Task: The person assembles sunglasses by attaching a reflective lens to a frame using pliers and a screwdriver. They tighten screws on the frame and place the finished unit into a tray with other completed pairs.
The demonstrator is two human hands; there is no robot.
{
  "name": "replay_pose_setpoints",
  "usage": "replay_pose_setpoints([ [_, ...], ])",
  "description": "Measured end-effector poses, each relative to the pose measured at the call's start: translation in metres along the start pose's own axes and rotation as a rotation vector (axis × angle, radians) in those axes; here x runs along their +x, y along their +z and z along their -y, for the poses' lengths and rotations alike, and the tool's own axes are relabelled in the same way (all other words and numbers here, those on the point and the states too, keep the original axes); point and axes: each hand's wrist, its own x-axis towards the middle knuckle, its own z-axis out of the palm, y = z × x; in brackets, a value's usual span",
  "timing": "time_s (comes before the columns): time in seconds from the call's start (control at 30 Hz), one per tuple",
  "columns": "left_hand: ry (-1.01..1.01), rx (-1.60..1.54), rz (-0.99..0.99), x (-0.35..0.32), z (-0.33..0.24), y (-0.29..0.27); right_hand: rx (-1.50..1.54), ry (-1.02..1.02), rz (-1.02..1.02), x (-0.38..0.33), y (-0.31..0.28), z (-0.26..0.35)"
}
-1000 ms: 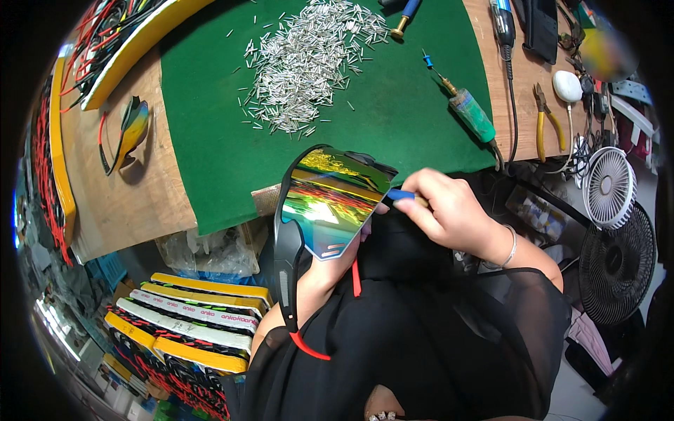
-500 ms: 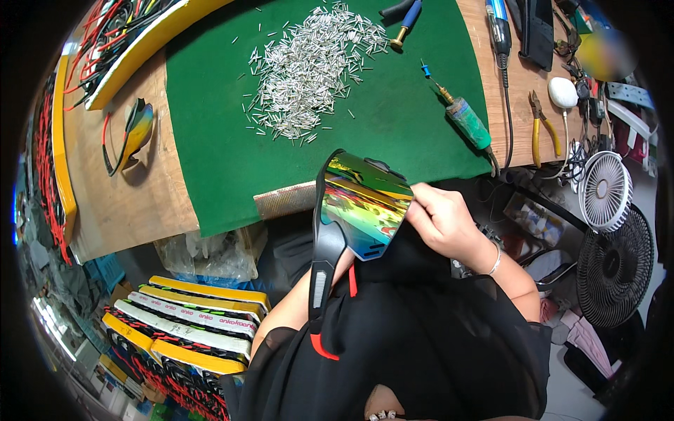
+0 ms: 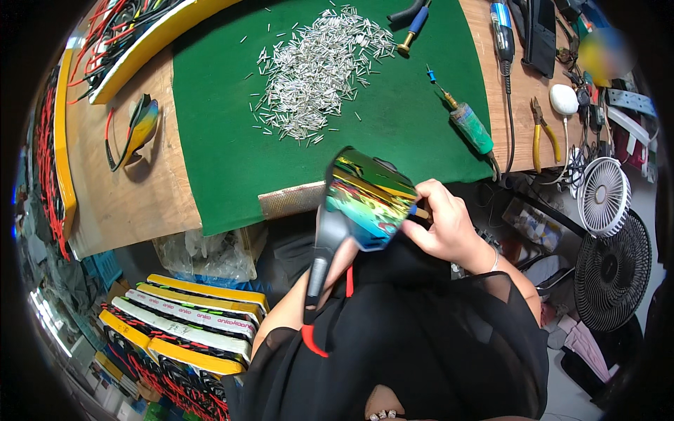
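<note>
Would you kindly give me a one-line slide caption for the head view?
Right hand works a small tool at mirrored sunglasses held over the lap, beside a green mat strewn with metal pins.

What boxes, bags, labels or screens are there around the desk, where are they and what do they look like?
Stacked flat packs: lower left, below the desk; long yellow and white strips with red and black trim.
Clear plastic bag: under the desk edge, crumpled, see-through.
Strip label: far right, narrow, pale with dark marks.
Screens: none showing.
</note>
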Motion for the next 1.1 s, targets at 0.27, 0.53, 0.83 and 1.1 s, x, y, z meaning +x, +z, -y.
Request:
replay_pose_setpoints([
  [0.27, 0.203, 0.194, 0.018, 0.000, 0.008, -0.004, -0.030, -0.095, -0.005, -0.001, -0.003, -0.007],
  [0.53, 0.041, 0.191, 0.033, 0.000, 0.000, -0.010, -0.050, -0.029, 0.103, 0.001, -0.004, -0.006],
  [0.83, 0.055, 0.157, 0.097, -0.003, -0.015, -0.003, -0.076, -0.045, 0.079, -0.001, -0.003, -0.007],
  [1.1, 0.002, -0.023, 0.118, -0.007, -0.026, 0.003, -0.054, -0.025, 0.124, -0.005, -0.002, -0.015],
])
